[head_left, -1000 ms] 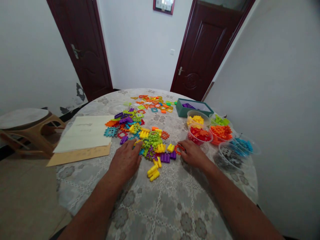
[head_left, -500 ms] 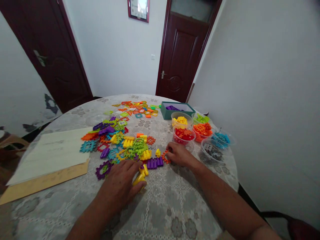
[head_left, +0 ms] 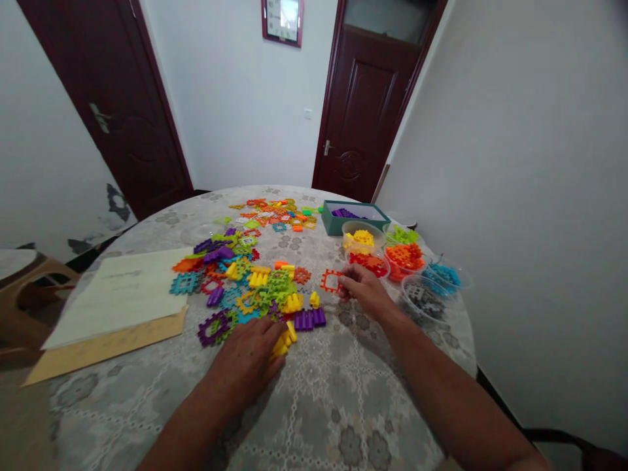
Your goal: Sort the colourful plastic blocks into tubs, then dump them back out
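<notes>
My right hand (head_left: 363,289) pinches a red-orange square toothed frame piece (head_left: 325,281) by its right side, raised slightly over the table. My left hand (head_left: 248,353) rests at the near edge of a mixed pile, its fingers curled over yellow building pieces (head_left: 280,345) and partly hiding them. Purple ridged pieces (head_left: 309,320) lie between the hands, with a small yellow piece (head_left: 314,299) just behind. The pile holds interlocking plastic pieces, among them green ones (head_left: 279,285), a purple toothed ring (head_left: 212,329) and a blue square (head_left: 184,283).
Clear tubs of sorted pieces stand at the right: red (head_left: 367,264), orange (head_left: 405,258), yellow (head_left: 360,238), green (head_left: 401,234), blue (head_left: 444,276) and grey (head_left: 426,299). Behind them is a green box (head_left: 335,226) with purple pieces. Paper sheets (head_left: 122,288) lie left; more pieces (head_left: 277,212) lie far back.
My right hand has lifted the red-orange frame piece from beside the purple pieces and moved it away and rightward. The fingers of my left hand have drawn in around the yellow pieces.
</notes>
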Motion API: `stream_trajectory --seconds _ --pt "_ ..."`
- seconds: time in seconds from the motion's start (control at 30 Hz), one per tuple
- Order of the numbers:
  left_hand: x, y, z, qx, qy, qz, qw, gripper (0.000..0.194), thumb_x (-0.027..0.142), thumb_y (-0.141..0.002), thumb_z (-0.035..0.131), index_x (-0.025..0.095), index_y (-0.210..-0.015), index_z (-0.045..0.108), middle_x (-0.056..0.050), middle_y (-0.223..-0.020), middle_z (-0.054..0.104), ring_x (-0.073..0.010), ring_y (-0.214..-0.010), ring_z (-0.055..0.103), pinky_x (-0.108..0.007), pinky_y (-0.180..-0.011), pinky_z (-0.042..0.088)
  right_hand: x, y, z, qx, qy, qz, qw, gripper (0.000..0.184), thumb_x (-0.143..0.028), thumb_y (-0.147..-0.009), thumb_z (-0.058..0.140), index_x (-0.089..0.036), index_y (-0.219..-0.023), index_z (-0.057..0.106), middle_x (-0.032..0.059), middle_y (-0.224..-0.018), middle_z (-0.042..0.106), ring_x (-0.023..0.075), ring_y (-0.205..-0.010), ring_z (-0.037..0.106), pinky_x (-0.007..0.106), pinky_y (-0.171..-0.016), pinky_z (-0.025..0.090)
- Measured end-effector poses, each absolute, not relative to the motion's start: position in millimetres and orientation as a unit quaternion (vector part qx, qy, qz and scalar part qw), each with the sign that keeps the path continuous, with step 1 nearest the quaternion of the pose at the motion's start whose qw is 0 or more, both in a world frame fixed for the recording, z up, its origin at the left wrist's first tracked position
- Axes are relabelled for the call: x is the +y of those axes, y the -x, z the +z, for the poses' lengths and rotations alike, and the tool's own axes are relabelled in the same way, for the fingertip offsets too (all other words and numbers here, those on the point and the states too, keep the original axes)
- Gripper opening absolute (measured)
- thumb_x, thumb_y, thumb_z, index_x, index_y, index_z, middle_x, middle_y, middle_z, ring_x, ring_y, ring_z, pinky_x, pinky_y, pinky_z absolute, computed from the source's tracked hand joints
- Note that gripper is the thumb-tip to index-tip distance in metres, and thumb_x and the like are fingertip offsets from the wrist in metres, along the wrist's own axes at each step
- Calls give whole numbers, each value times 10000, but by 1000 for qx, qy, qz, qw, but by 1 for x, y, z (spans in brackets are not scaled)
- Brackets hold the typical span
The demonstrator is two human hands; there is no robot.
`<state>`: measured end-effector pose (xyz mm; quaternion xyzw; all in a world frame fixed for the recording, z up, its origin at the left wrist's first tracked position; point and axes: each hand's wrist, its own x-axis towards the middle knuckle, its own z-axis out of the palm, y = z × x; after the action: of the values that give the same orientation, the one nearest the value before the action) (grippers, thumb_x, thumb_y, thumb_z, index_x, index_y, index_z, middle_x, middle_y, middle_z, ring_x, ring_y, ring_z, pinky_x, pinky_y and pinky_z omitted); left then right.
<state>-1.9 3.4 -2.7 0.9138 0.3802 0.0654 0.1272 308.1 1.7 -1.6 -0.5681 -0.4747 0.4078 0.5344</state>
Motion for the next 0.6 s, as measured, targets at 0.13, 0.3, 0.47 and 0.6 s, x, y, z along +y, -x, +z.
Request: stream_trajectory --seconds 0.13,0.3,0.47,0.6 --pt "7 6 -6 379 -908 92 153 411 264 -942 576 261 -1346 652 -120 -1281 698 -291 -1146 691 -460 -1009 539 -5 -315 16 -525 591 334 514 270 -456 -853 718 -214 -946 642 2 -754 705 166 -637 651 296 -605 536" --pt "11 12 -10 375 -899 140 175 442 370 -974 544 265 -1398 614 -125 -1367 694 -301 -1220 698 -479 -1050 559 -11 -368 55 -553 693 1 462 203 -399 -911 640 -213 -972 696 40 -877 738 195 -780 660 326 -755 507" --pt "14 18 -13 369 -900 169 157 437 423 -985 513 275 -1380 626 -131 -1372 706 -319 -1210 715 -504 -1036 581 -12 -454 82 -449 806 -181 342 166 -302 -905 609 -195 -978 713 99 -943 774 229 -838 684 334 -814 485" --pt "17 20 -12 373 -896 189 147 421 427 -1007 478 268 -1368 626 -123 -1409 692 -309 -1250 702 -515 -1068 565 -13 -494 77 -386 879 -181 214 197 -284 -901 621 -178 -1021 735 133 -969 784 254 -875 704 327 -802 479"
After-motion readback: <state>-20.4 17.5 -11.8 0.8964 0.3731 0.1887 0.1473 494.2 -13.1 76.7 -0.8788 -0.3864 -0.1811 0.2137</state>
